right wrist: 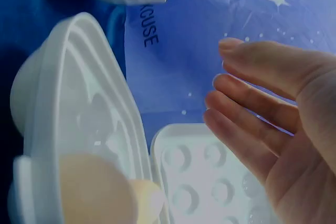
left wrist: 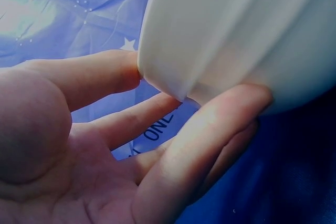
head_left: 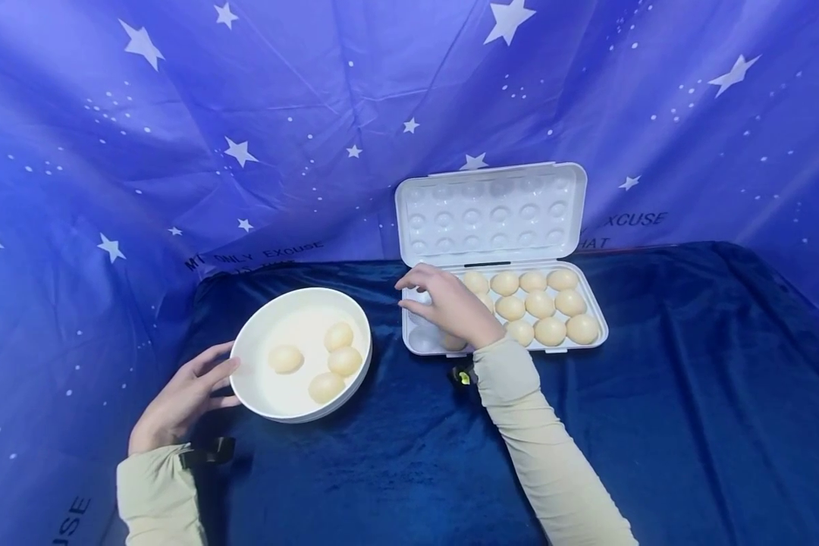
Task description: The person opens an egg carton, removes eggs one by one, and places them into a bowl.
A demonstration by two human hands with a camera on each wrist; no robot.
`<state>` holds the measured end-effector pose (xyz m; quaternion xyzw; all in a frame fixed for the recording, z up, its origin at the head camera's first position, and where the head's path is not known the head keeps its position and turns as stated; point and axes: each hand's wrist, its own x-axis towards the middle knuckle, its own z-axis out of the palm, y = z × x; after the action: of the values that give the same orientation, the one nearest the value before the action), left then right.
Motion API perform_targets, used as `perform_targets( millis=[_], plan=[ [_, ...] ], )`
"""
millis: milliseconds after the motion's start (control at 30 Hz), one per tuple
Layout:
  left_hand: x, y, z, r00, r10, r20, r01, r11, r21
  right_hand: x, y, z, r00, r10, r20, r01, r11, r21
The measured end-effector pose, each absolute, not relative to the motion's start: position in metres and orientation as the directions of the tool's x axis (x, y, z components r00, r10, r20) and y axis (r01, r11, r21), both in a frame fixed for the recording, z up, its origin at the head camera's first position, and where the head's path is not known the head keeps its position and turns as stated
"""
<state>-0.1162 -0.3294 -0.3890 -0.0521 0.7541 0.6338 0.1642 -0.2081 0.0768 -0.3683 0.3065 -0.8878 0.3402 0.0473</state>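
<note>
- Left hand (head_left: 184,398), lower left of the frame: grips the near-left edge of the white bowl (head_left: 293,318), thumb at the rim, fingers against the outer wall.
- Right hand (head_left: 453,303), right of centre: holds nothing; fingers and thumb are parted above the left end of the egg carton (head_left: 423,338).
- Principal relation: the bowl lies left of and slightly lower in the frame than the right hand, a strip of dark blue cloth (head_left: 396,470) between bowl and carton.
- Bowl contents: three clustered eggs (head_left: 344,361) line the right wall, nearer the right hand; a lone egg (head_left: 286,359), its long axis roughly left to right, sits nearer the left hand.
- Carton: long axis across the frame, lid (head_left: 491,208) raised behind, further eggs (head_left: 540,304) in rows.
</note>
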Motion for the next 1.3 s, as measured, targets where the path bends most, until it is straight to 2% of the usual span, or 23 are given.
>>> perform_targets(
  millis=[400,667,1000,1300],
  plan=[
    [-0.117,-0.331,-0.388,-0.941,0.143,-0.308,-0.282,0.175,0.943,-0.217,0.087,-0.377,-0.844,-0.461,0.273,-0.534,0.683,-0.498],
    [-0.117,-0.332,-0.391,-0.944,0.163,-0.286,-0.263,0.149,0.953,-0.219,0.094,-0.387,-0.893,-0.4,0.206,-0.448,0.743,-0.496],
    [-0.118,-0.333,-0.392,-0.944,0.165,-0.287,-0.264,0.152,0.953,-0.223,0.098,-0.397,-0.92,-0.359,0.158,-0.386,0.76,-0.523],
    [-0.118,-0.334,-0.392,-0.94,0.167,-0.299,-0.275,0.153,0.949,-0.225,0.103,-0.403,-0.92,-0.331,0.212,-0.393,0.76,-0.517]
  ],
)
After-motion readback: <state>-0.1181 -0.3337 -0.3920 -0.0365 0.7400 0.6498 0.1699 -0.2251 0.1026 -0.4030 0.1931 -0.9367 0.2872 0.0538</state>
